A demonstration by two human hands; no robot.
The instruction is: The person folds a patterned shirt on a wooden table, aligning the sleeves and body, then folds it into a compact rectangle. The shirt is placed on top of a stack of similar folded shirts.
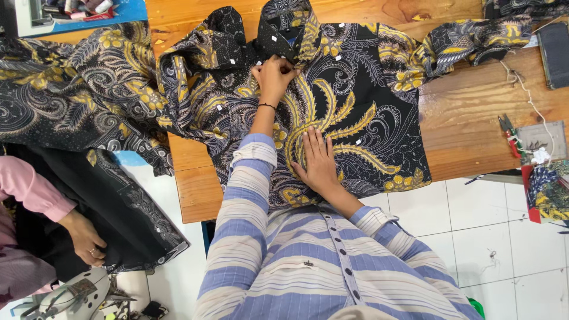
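Observation:
A black batik shirt with yellow leaf patterns lies spread on the wooden table, collar away from me. My left hand reaches to just below the collar, its fingers pinched on the fabric at the front opening. My right hand lies flat with fingers together on the lower front of the shirt, pressing it down. Small white tags dot the cloth.
More batik cloth is heaped over the table's left end and at the top right. A co-worker in a pink sleeve rests a hand on black fabric at the left. Snips and scraps lie at the right, a white machine at the bottom left.

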